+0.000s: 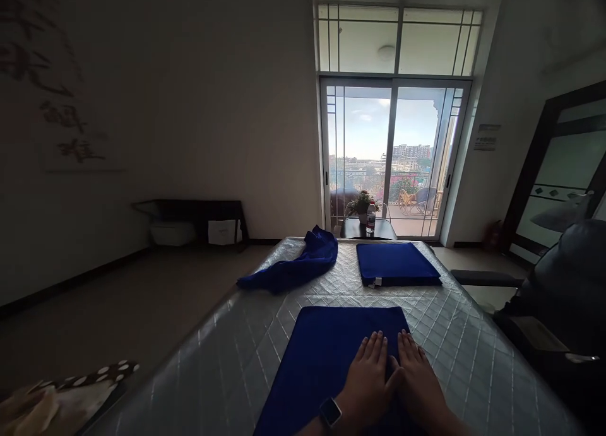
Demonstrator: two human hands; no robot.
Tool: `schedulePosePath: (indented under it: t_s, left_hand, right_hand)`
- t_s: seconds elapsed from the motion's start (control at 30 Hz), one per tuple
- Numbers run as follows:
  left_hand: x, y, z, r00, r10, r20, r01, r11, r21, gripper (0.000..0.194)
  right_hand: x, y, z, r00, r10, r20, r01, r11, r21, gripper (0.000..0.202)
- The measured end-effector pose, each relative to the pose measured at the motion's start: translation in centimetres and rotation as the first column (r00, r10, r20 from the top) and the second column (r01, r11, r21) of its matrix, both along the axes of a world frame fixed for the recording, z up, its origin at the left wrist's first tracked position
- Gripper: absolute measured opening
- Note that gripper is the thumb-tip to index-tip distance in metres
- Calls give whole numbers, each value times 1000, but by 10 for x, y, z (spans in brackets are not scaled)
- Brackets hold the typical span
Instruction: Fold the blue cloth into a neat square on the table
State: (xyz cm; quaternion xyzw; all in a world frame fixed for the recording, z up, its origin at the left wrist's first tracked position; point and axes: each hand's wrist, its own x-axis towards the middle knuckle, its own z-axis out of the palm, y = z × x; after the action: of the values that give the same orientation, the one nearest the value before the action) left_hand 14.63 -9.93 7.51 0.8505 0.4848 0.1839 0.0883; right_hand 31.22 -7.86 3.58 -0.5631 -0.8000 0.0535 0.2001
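A flat blue cloth lies spread on the quilted silver surface in front of me. My left hand, with a watch on its wrist, rests flat on the cloth, fingers stretched forward. Beside it my right hand lies flat at the cloth's right edge, and the two thumbs come close together. Neither hand grasps anything. Farther off, a neatly folded stack of blue cloth with a small white tag sits at the right. A crumpled blue cloth lies at the far left corner.
The quilted mattress-like surface fills the foreground. Behind it stands a small dark table with a plant and a bottle, before glass sliding doors. A dark chair-like shape is at the right; a low dark shelf is by the left wall.
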Motion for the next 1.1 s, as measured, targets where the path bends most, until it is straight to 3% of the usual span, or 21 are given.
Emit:
schedulePosePath:
  t_s: [0.13, 0.33, 0.5, 0.67, 0.77, 0.97, 1.1]
  left_hand:
    - [-20, 6, -10, 998, 70, -1, -70, 994, -79, 75]
    - [-107, 1, -15, 946, 290, -144, -312, 936, -163, 81]
    - [-163, -4, -28, 874, 458, -163, -482, 860, -170, 83]
    - [-172, -5, -32, 877, 459, -140, -479, 858, -185, 87]
    - [-170, -4, -32, 875, 459, -153, -481, 861, -166, 88]
    - [-173, 1, -36, 883, 450, -132, -467, 872, -147, 90]
    - [-175, 5, -39, 871, 466, -153, -489, 849, -199, 91]
  right_hand:
    - [-7, -1, 6, 981, -157, 115, 170, 980, -108, 62]
    - [-12, -7, 24, 976, -165, 146, 197, 950, -244, 72]
    - [-11, -7, 22, 976, -186, 116, 210, 945, -251, 74]
    - [-8, -3, 15, 973, -187, 137, 214, 951, -222, 74]
    - [-8, 4, 20, 966, -185, 179, 224, 948, -228, 72]
    - [-21, 39, 42, 982, -114, 150, 143, 969, -200, 74]
    - [-23, 63, 35, 988, -118, 101, 135, 973, -186, 74]
